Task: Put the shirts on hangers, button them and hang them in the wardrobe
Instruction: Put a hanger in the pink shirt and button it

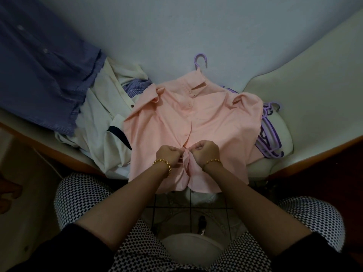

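Note:
A pink shirt (212, 118) lies flat on the bed, front up, on a purple hanger whose hook (200, 60) sticks out above the collar. Several buttons down its front are fastened. My left hand (170, 154) and my right hand (206, 152) both pinch the shirt's front placket low down, close together, one on each edge of the opening. Below my hands the two fronts hang apart over the bed's edge.
A heap of white and checked shirts (110, 107) lies left of the pink one. A blue striped shirt (45, 61) hangs at far left. Several purple hangers (270, 138) are stacked at right. The bed's wooden edge (59, 150) runs in front.

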